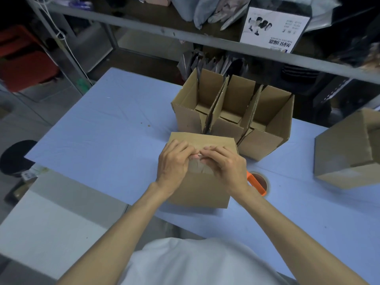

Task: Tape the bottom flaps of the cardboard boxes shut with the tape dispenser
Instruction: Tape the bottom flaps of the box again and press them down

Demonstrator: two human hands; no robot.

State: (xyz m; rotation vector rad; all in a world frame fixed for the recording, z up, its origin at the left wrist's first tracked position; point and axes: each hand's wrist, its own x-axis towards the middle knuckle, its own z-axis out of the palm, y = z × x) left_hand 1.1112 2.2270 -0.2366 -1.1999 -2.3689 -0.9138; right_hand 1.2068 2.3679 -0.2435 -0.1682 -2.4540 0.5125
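Cardboard box (200,182), brown and plain, sits upside down on the pale blue surface (102,140) right in front of me, its bottom flaps turned up. From my head view, my left hand (174,161) and my right hand (224,165) both press on the top near the flap seam, fingertips pinched together over a glossy strip of clear tape (198,165); neither hand holds the dispenser. I judge the box light, hollow and fairly stiff at the edges, softer mid-flap, so pressing near the seam and steadying by the side walls suits it. The orange-handled tape dispenser (258,184) lies just beside the box on my right. Three open brown boxes (232,116) crowd close behind, another carton (349,155) stands well to the right; open room lies to my left.
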